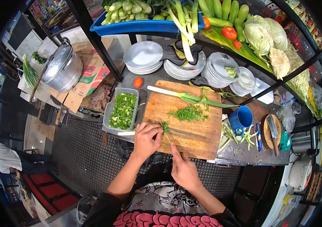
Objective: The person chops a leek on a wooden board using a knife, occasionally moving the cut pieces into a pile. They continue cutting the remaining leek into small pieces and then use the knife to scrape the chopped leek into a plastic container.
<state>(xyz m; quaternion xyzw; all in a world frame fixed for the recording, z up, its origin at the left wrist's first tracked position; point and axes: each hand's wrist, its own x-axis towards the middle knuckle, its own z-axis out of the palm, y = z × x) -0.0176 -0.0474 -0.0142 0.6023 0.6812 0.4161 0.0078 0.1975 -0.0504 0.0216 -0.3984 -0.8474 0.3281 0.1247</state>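
My left hand [145,140] is closed over a leek [126,133] at the near left edge of the wooden cutting board [202,142]. The leek's white end sticks out to the left, and cut green bits [165,126] lie by my fingertips. In my right hand [185,171] is a knife [169,137], its narrow blade against the greens beside my left fingers. Chopped greens [188,113] form a pile mid-board. Behind them a second leek [164,90] lies across the board. A clear plastic tub [108,113] of chopped greens stands left of the board.
Plate stacks [143,55] and a tomato [138,82] sit behind the board. To the right are a blue mug [240,118], trimmings [227,138] and a cleaver [272,126] on a round board. A vegetable shelf with a blue tray [145,26] hangs above. A person [9,159] stands far left.
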